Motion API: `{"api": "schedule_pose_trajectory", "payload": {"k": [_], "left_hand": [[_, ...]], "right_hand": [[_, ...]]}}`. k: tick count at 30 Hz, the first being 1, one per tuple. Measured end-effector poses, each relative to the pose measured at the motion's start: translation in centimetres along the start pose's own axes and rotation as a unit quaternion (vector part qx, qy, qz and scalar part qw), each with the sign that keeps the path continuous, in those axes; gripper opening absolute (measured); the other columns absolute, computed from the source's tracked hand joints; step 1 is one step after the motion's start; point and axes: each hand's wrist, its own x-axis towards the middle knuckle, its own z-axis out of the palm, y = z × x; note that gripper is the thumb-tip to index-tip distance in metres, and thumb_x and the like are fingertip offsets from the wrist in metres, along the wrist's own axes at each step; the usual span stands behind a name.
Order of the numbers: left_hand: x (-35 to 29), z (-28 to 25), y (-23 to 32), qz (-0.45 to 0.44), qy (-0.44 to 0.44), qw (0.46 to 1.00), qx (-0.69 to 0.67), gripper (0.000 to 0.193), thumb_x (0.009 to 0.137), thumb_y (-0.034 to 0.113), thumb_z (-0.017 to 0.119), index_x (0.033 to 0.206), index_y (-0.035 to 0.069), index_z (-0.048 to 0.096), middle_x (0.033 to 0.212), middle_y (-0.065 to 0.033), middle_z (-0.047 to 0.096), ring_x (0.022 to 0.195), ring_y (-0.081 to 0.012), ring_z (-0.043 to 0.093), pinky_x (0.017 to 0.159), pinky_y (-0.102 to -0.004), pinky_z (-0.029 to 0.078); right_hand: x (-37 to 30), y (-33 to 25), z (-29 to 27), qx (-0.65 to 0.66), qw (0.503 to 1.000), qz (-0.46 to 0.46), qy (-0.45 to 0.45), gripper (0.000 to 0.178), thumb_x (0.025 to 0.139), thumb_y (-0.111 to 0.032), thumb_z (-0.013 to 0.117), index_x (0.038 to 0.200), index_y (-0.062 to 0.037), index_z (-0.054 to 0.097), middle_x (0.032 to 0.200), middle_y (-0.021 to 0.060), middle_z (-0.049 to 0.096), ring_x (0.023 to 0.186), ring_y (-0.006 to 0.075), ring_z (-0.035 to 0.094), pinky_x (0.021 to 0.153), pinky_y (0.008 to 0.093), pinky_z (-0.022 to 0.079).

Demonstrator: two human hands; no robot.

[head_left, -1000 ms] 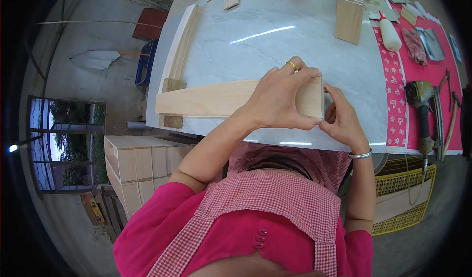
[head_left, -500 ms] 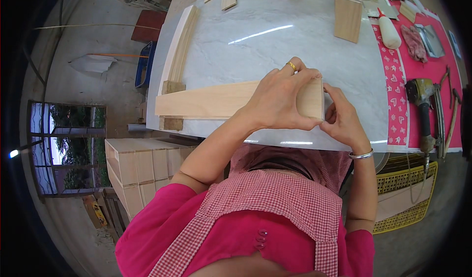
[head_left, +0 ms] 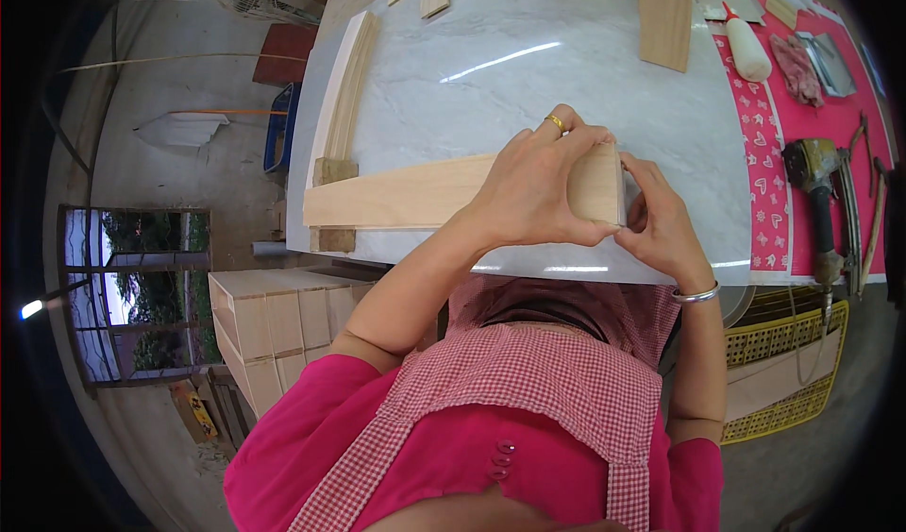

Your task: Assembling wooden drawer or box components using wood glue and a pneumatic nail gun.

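A long pale wooden board (head_left: 406, 194) lies across the near part of the table, its left end resting by two small wood blocks (head_left: 335, 170). My left hand (head_left: 528, 187) spans the board near its right end, thumb on the near edge and fingers on the far edge. At that right end stands a thin wooden end piece (head_left: 621, 192), seen almost edge-on. My right hand (head_left: 668, 225) closes on this piece from the right, with thumb and forefinger at its two corners. The palm side of the right hand is partly hidden.
Long wood strips (head_left: 345, 88) lie at the table's left. A stack of wood pieces (head_left: 663, 27) stands at the back right. On the pink cloth are a white glue bottle (head_left: 747, 50) and a power tool (head_left: 813, 187). Wooden boxes (head_left: 283, 315) and a yellow crate (head_left: 783, 419) stand below.
The view has shifted slightly. Both hands keep nearly the same hold on the board and its end piece.
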Motion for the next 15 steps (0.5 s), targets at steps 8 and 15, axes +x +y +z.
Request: {"api": "schedule_pose_trajectory", "payload": {"k": [8,15], "left_hand": [[0.2,0.0,-0.1,-0.008,0.001,1.000,-0.004,0.073,0.054,0.031,0.084,0.118,0.005,0.061,0.104,-0.0113,0.054,0.096,-0.0289,0.059,0.082,-0.0383,0.051],[0.2,0.0,-0.2,-0.001,0.002,1.000,-0.005,0.072,0.054,0.031,0.085,0.117,0.005,0.061,0.102,-0.0113,0.055,0.094,-0.0283,0.058,0.082,-0.0370,0.050]], "right_hand": [[-3.4,-3.3,3.0,-0.067,0.970,-0.154,0.178,0.075,0.071,-0.001,0.072,0.142,-0.0064,0.046,0.136,0.0151,0.050,0.115,0.0314,0.053,0.092,0.0369,0.046],[-5.7,-3.2,4.8,0.027,0.966,-0.134,0.217,0.059,0.074,0.001,0.069,0.132,-0.0042,0.057,0.132,0.0168,0.053,0.117,0.0324,0.053,0.093,0.0395,0.045]]}}
